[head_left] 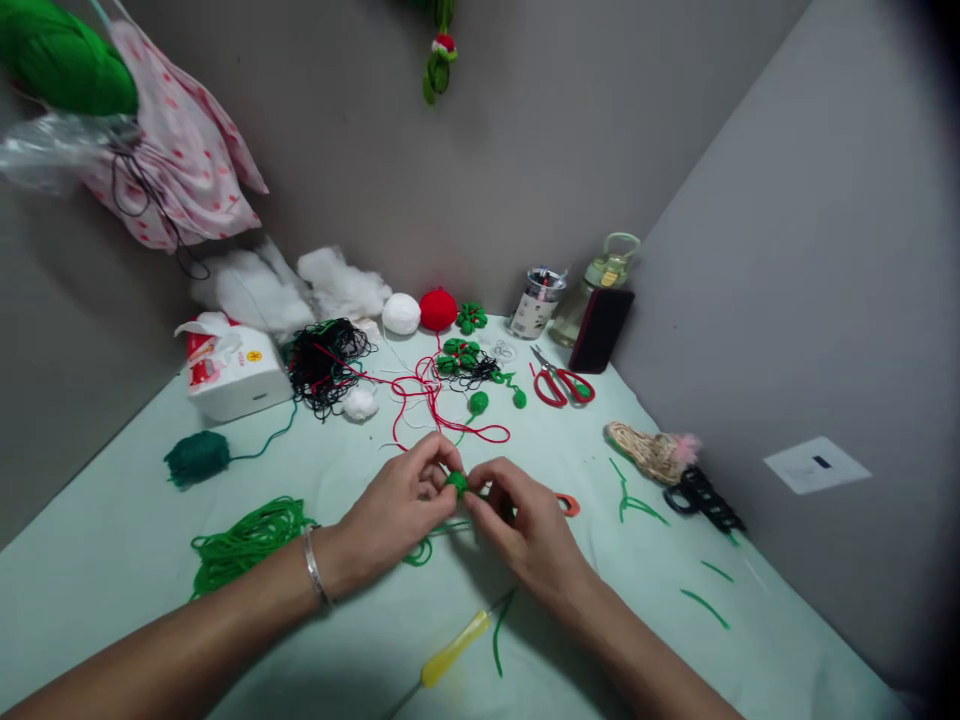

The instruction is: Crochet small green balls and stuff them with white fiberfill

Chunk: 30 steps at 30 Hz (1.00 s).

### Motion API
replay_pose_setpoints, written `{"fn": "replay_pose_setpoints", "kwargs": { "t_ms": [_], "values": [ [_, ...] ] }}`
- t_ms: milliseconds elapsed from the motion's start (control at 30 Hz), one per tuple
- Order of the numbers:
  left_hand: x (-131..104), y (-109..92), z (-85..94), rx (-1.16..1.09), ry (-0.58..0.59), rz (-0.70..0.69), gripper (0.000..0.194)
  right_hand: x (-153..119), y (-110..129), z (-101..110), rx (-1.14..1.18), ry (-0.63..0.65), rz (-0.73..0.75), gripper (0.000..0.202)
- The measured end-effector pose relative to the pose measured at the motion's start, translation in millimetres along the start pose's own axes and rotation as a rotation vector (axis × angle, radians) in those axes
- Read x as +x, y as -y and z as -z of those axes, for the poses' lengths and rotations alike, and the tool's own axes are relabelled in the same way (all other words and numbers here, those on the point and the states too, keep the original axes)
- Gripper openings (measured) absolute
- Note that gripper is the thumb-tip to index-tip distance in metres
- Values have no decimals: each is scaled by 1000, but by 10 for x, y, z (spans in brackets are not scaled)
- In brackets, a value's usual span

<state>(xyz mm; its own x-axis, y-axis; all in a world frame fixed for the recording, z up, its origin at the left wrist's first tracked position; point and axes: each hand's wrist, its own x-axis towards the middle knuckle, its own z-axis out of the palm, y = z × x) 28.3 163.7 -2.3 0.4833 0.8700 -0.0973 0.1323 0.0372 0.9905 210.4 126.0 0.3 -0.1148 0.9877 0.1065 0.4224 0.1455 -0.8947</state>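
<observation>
Between my two hands, at the middle of the table, is a small green crocheted ball. My left hand, with a silver bangle at the wrist, pinches it from the left. From the right, the thumb and forefinger of my right hand close on it too. Green yarn trails on the cloth beneath the hands, and a loose skein of green yarn lies left of them. Nearer to me rests a yellow-handled crochet hook, beside a short green yarn end.
Red-handled scissors, a phone, a bottle and a pen cup stand at the back right. A tissue box, black yarn and white stuffing occupy the back left. Red yarn tangles ahead.
</observation>
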Motion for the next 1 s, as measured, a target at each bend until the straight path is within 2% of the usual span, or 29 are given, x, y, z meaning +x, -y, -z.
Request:
{"fn": "replay_pose_setpoints", "kwargs": {
  "t_ms": [67, 133, 167, 233, 333, 400, 500, 567, 633, 767, 900, 1000],
  "values": [
    [3, -37, 74, 86, 26, -15, 13, 6, -23, -2, -82, 60, 62, 15],
    [28, -128, 231, 164, 85, -22, 14, 7, -27, -3, -87, 96, 76, 23],
    [54, -199, 349, 255, 132, -62, 15, 5, -22, -5, -74, 109, 63, 23],
    [151, -381, 661, 411, 100, -136, 23, -2, -5, -14, -37, 137, 6, 23],
    [425, -684, 1238, 637, -145, -245, 28, -14, 13, -53, -13, 193, -63, 22],
    [662, -849, 1597, 814, -364, -275, 33, -20, 8, -88, -23, 207, -65, 21],
    [986, -974, 1942, 842, -499, -279, 51, -25, -15, -129, -32, 213, -48, 19],
    [1129, -960, 2018, 832, -547, -272, 65, -27, -29, -142, -28, 220, -41, 18],
    [1211, -886, 2004, 812, -567, -260, 62, -29, -35, -145, -28, 215, -22, 15],
    [1261, -787, 1929, 766, -616, -263, 15, -33, -32, -119, -46, 145, 19, 8],
    [1234, -1017, 1935, 740, -720, -307, 4, -9, -36, -38, -17, 13, 57, 11],
    [1107, -1243, 1823, 723, -760, -371, 21, 31, -24, 52, 63, -107, 63, 18]
  ]
}}
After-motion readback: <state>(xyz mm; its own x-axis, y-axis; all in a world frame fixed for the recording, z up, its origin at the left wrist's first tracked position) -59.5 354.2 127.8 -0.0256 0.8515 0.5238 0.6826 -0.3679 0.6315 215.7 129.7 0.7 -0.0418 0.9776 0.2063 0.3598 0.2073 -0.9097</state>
